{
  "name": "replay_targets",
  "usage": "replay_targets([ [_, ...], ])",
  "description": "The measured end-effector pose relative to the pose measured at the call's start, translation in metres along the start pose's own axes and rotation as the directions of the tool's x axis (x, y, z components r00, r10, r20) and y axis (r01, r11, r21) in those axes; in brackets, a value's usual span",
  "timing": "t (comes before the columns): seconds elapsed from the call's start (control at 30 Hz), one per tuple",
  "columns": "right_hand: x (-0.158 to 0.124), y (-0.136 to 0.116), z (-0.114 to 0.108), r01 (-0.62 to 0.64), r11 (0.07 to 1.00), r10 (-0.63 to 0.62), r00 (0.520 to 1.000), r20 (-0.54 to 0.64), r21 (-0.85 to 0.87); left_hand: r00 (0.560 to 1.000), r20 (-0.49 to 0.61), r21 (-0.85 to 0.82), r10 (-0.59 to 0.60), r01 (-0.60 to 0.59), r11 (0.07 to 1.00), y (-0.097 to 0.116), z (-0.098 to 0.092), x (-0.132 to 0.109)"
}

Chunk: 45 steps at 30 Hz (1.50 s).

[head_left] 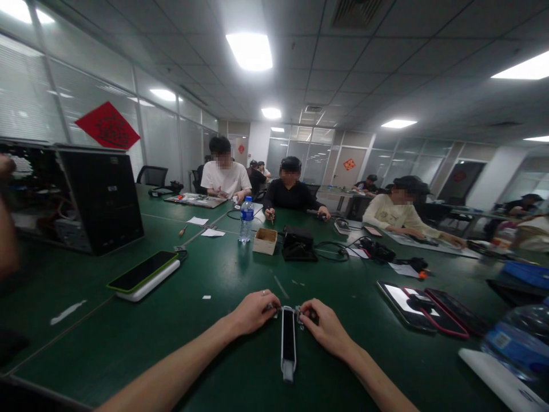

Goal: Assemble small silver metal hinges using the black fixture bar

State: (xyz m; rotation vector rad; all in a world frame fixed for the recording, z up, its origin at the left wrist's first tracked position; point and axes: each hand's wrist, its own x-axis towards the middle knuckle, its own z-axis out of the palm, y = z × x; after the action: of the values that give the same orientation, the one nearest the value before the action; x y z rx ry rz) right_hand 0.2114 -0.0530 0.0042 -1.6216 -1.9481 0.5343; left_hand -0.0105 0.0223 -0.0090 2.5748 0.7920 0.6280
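Note:
Between my hands, a long narrow device with a white rim and a black face (289, 337) lies flat on the green table (206, 355). Its near end tapers to a pale grey tip. My left hand (256, 312) is closed beside the device's far left corner, fingertips pinched around something small and greyish that is too small to name. At the far right corner, my right hand (326, 325) pinches a small silvery part (299, 316) between thumb and fingers. Whether that part is joined to the device cannot be made out.
Ahead stand a water bottle (246, 220), a small open box (265, 241) and a black case (298, 243). A phone (143, 270) lies on a white slab at left, before an open computer tower (100, 197). Tablets (405, 306) and a large bottle (518, 340) are at right. Several people sit around.

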Motion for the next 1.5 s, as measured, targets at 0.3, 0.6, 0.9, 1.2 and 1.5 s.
replay_targets([
  [0.3, 0.0, 0.002, 0.001, 0.053, 0.999, -0.053, 0.998, -0.014, -0.014, 1.0, 0.0, 0.018, -0.016, 0.016, 1.0, 0.002, -0.001, -0.001],
  [0.6, 0.001, 0.015, 0.007, 0.16, 0.987, -0.161, 0.985, -0.059, -0.019, 1.0, -0.008, 0.023, -0.008, 0.009, 1.0, 0.003, -0.001, -0.001],
  [0.9, 0.003, 0.019, 0.007, 0.191, 0.982, -0.189, 0.976, -0.107, 0.008, 1.0, -0.012, 0.048, 0.028, -0.027, 0.998, 0.002, 0.001, 0.002],
  [1.2, 0.003, 0.022, 0.008, 0.189, 0.982, -0.191, 0.972, -0.14, -0.027, 0.998, -0.019, 0.061, 0.052, -0.051, 0.997, -0.001, 0.003, 0.003],
  [1.5, 0.002, 0.023, 0.008, 0.173, 0.983, -0.18, 0.973, -0.147, -0.057, 0.999, -0.021, 0.082, 0.05, -0.048, 0.995, 0.0, 0.004, 0.004],
])
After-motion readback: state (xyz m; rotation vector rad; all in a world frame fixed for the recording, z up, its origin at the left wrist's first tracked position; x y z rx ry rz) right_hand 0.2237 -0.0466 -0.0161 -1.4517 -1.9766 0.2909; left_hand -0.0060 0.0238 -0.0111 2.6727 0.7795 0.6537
